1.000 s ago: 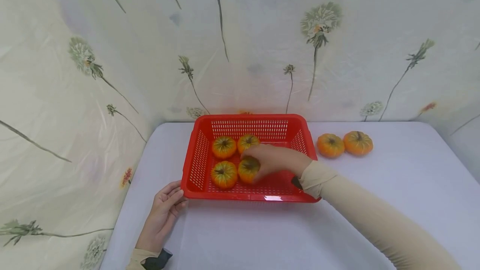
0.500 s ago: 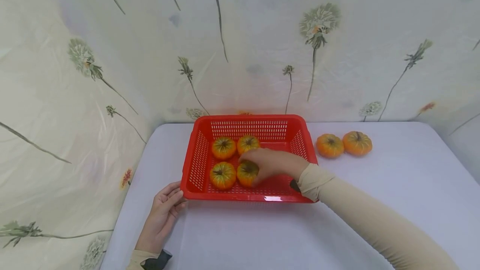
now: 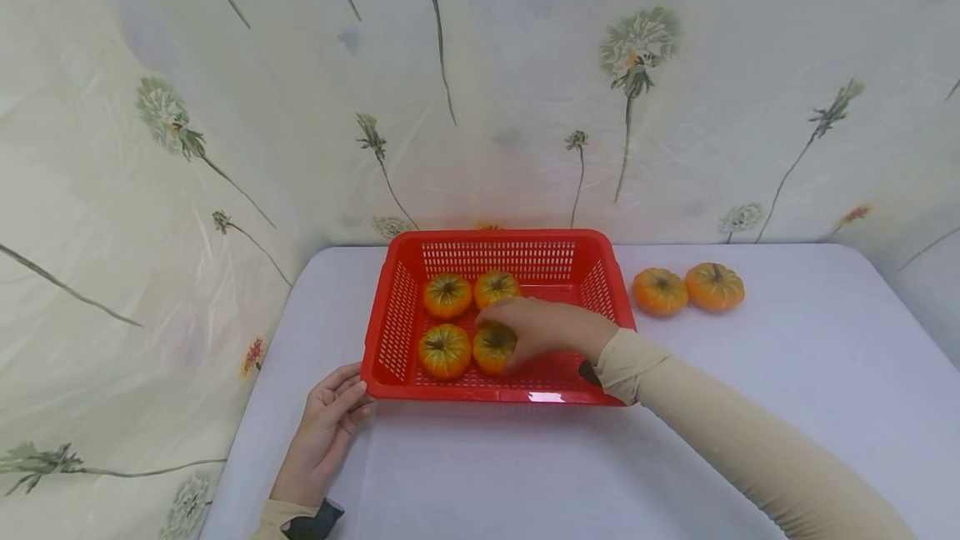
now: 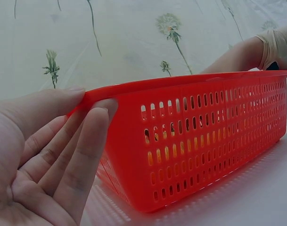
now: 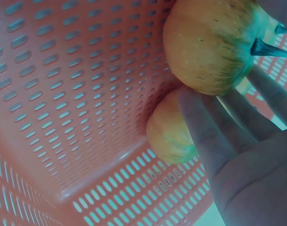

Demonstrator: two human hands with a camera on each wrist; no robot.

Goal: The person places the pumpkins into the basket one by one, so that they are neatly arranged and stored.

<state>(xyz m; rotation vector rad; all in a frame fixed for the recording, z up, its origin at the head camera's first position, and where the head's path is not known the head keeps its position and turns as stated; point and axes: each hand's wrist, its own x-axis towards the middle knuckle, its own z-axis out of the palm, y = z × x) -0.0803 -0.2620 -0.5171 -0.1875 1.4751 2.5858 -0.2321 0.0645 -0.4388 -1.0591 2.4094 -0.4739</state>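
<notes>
A red plastic basket [image 3: 570,397] with slotted walls holds several small orange-and-green pumpkins, set in two rows toward its left side. My right hand [image 3: 540,327] reaches over the basket and grips the front right pumpkin [image 3: 491,350], thumb at its near side and fingers at its far side. In the right wrist view the fingers lie along that pumpkin [image 5: 209,42], its stem showing, with another pumpkin [image 5: 169,132] behind. At the front left corner, my left hand [image 3: 330,419] pinches the basket rim [image 4: 134,87], thumb on top and fingers beneath.
Two more pumpkins, one [image 3: 660,291] beside the other [image 3: 716,287], sit on the white table [image 3: 480,473] right of the basket. A floral-printed cloth [image 3: 510,90] hangs close behind the table and along its left side.
My right hand has come slightly nearer and lower with the front right pumpkin, which has shifted a little toward the front left. The left hand stays at the basket corner.
</notes>
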